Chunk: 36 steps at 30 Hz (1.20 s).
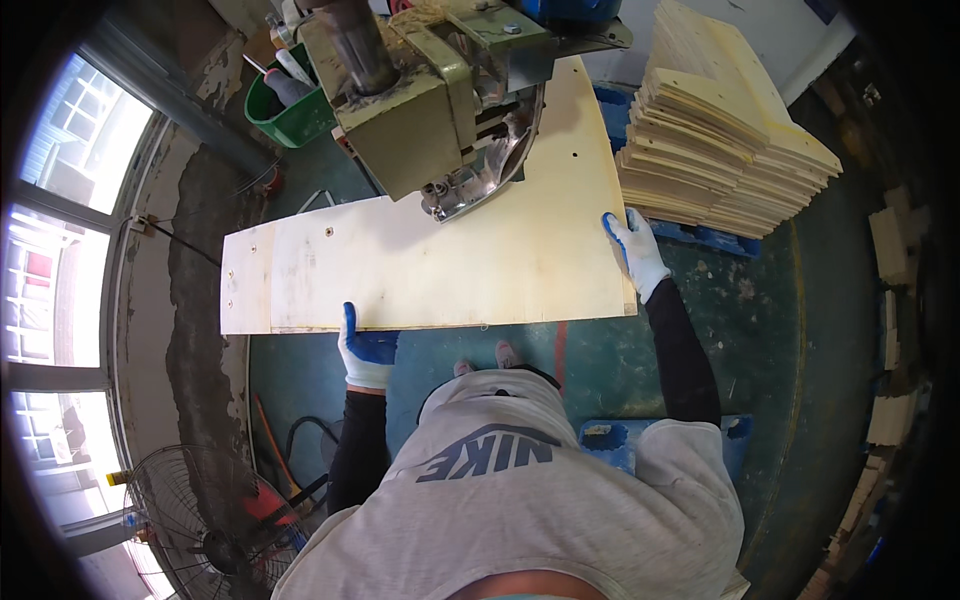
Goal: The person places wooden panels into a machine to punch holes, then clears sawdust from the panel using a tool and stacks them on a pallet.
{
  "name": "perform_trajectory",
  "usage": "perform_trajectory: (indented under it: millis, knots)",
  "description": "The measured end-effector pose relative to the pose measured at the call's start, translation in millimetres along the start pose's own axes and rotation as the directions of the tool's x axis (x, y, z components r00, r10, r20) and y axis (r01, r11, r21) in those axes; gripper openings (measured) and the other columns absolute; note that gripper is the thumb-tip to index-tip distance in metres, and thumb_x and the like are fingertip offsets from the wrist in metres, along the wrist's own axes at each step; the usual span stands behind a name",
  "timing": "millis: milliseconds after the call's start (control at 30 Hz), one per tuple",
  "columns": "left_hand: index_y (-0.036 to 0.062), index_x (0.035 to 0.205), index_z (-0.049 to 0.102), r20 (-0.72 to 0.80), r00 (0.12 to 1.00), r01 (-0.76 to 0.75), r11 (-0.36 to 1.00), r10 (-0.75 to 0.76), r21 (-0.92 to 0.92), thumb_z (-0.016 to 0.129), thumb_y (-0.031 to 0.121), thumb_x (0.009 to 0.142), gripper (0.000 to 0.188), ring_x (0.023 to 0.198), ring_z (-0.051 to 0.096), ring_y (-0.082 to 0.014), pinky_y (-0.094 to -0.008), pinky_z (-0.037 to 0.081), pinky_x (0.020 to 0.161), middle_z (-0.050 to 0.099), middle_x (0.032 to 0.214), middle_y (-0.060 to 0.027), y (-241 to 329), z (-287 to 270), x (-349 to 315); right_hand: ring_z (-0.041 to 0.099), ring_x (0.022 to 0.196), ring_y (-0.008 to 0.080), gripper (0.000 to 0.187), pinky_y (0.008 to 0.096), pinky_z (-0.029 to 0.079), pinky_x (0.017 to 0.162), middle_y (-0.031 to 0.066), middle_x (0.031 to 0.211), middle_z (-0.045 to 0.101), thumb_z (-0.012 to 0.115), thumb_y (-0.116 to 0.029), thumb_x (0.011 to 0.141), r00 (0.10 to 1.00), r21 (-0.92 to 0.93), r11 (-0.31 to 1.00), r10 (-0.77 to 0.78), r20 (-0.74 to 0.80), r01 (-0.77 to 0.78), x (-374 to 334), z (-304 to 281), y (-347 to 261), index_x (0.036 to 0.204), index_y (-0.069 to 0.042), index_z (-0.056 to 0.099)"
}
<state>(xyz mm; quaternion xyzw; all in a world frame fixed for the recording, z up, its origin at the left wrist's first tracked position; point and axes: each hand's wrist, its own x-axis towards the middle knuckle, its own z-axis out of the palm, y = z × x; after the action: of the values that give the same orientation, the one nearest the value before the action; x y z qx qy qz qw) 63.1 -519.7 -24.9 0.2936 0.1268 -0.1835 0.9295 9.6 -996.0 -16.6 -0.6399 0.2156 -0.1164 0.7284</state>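
A large L-shaped plywood panel (450, 265), pale and with a few small holes, lies level in front of me beneath a greenish-grey machine head (400, 130). My left hand (364, 350), in a white glove with a blue palm, grips the panel's near edge, thumb on top and fingers underneath. On the right edge my right hand (638, 248) wears a matching glove and holds the panel, its thumb resting over the face. The machine's curved metal guard (490, 170) sits just above the wood and hides part of it.
A tall stack of similar plywood panels (720, 140) stands at the far right on a blue pallet (700, 236). Another blue pallet (610, 440) lies by my right side. A green bin of tools (290, 115) hangs far left; a fan (210, 530) stands near left.
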Motion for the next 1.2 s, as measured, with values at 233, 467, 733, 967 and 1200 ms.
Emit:
perform_trajectory:
  millis: [233,467,733,967,1200]
  knots:
    - [0.0046,0.129,0.060,-0.065,0.981,-0.175,0.979,0.183,0.108,0.063,0.025,0.101,0.035,0.112,0.066,-0.0234,-0.0377,0.054,0.097,0.068,0.122,-0.0092,-25.4,13.3,1.7,0.064,0.104,0.0192,0.042,0.0307,0.052,0.090,0.0131,0.116,0.066,0.070,-0.014,0.093,0.747,-0.470,0.736,-0.630,-0.212,0.487,10.6,22.0,-73.6,0.129,0.000,0.054]
    - [0.0041,0.121,0.065,-0.140,0.965,-0.201,0.968,0.222,0.152,0.065,0.022,0.099,0.028,0.104,0.068,-0.0215,-0.0371,0.055,0.091,0.070,0.112,-0.0073,-28.1,12.8,5.5,0.061,0.077,0.0112,0.019,0.0269,0.049,0.071,0.0045,0.089,0.067,0.064,-0.016,0.098,0.566,-0.010,0.568,-0.821,-0.075,0.823,40.3,89.5,-235.9,0.108,0.000,0.065]
    - [0.0028,0.122,0.063,-0.143,0.964,-0.213,0.972,0.226,0.100,0.064,0.021,0.099,0.029,0.107,0.067,-0.0237,-0.0390,0.054,0.095,0.069,0.115,-0.0084,-32.0,20.0,5.8,0.051,0.065,0.0121,0.026,0.0310,0.043,0.061,0.0017,0.072,0.055,0.056,-0.026,0.102,0.425,0.008,0.425,-0.905,0.014,0.905,74.3,147.1,-322.2,0.089,-0.004,0.055]
    - [0.0023,0.125,0.062,-0.162,0.956,-0.234,0.969,0.245,0.084,0.065,0.020,0.099,0.032,0.110,0.066,-0.0241,-0.0400,0.054,0.097,0.068,0.119,-0.0095,-34.4,9.7,6.2,0.041,0.064,0.0079,0.029,0.0268,0.037,0.059,-0.0021,0.072,0.046,0.052,-0.029,0.106,0.414,0.165,0.393,-0.902,-0.122,0.904,90.0,167.0,-316.6,0.090,-0.005,0.052]
    - [0.0036,0.124,0.063,-0.158,0.960,-0.220,0.971,0.233,0.095,0.066,0.021,0.098,0.031,0.109,0.067,-0.0235,-0.0399,0.054,0.095,0.069,0.117,-0.0080,-31.8,10.3,6.0,0.042,0.061,0.0047,0.029,0.0239,0.037,0.055,-0.0043,0.070,0.047,0.053,-0.027,0.107,0.397,0.218,0.350,-0.889,-0.230,0.911,84.8,173.7,-320.3,0.088,-0.005,0.052]
